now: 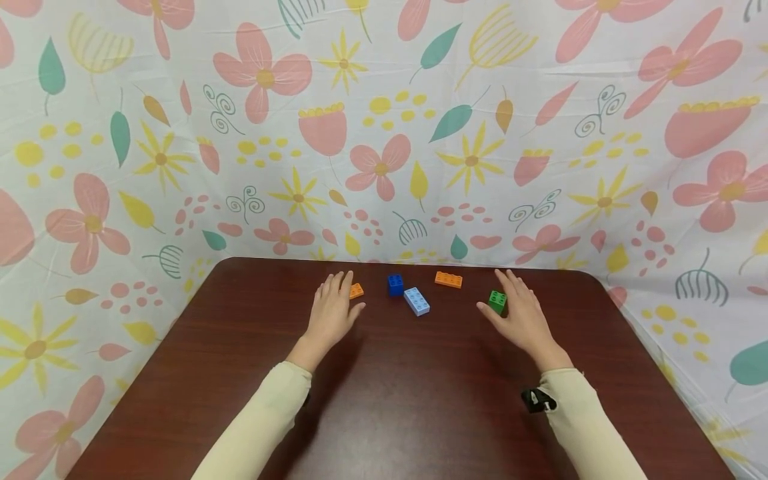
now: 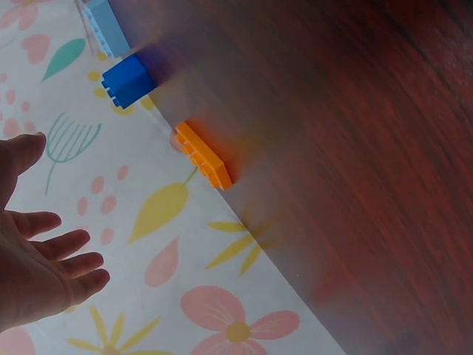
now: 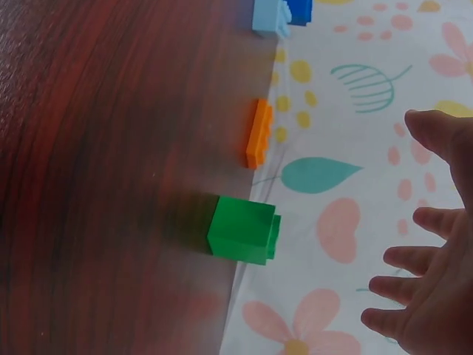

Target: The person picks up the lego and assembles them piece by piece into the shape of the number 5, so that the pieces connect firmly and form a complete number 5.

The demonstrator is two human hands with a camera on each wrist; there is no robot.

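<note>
Right hand (image 1: 523, 313) beside green brick (image 1: 497, 301), fingers straight

My head camera looks forward and down from above the near edge of the table (image 1: 420, 400), wide enough to take in both hands, the bricks beyond their fingertips and the flowered cloth (image 1: 384, 133) behind. The left wrist camera sits close behind the left hand (image 2: 37, 251), facing out past its fingers at the small orange brick (image 2: 203, 155) and blue brick (image 2: 128, 80). The right wrist camera does likewise past the right hand (image 3: 436, 296), close on the green brick (image 3: 240, 229); both wrist views share the blue brick and the light blue brick (image 3: 267, 16).
</note>
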